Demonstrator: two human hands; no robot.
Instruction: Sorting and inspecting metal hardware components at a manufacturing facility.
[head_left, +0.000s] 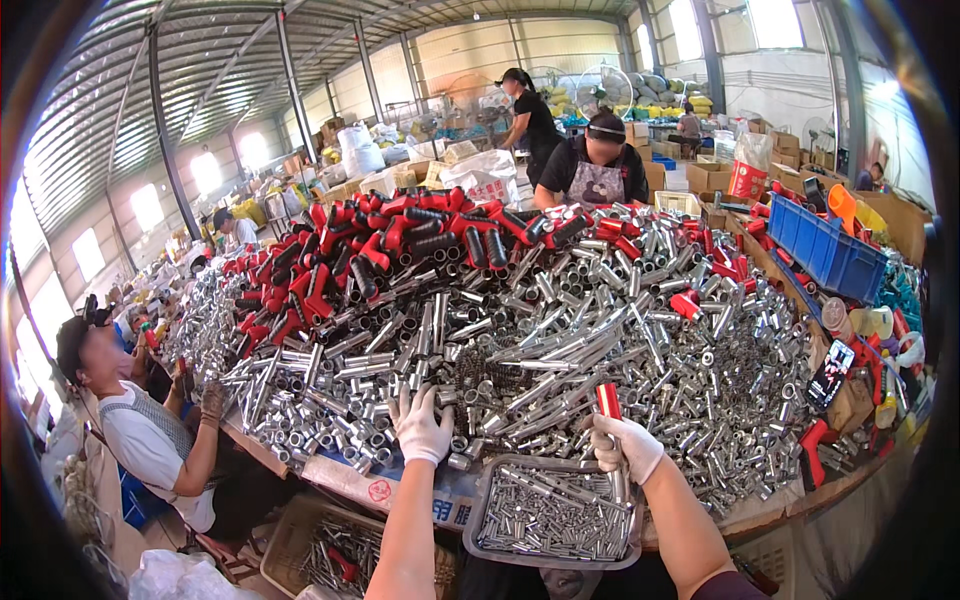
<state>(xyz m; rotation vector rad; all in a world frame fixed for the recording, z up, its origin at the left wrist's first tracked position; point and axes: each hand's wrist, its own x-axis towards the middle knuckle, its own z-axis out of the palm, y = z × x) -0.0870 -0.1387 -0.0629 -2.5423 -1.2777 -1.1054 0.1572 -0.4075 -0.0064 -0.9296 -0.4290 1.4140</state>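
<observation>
My left hand, in a white glove, reaches onto the near edge of a heap of short shiny metal sleeves. Its fingers are spread and touch or hover just over the parts; I see nothing gripped. My right hand, also gloved, is closed around a metal tube with a red end. The red end sticks up above the fingers, and the metal part points down over a clear plastic tray. Inside the tray lie many small metal pins.
Red-and-black handles are piled at the back of the table. A blue crate and a phone are at the right. Below the table edge is a bin. One co-worker sits left, another opposite.
</observation>
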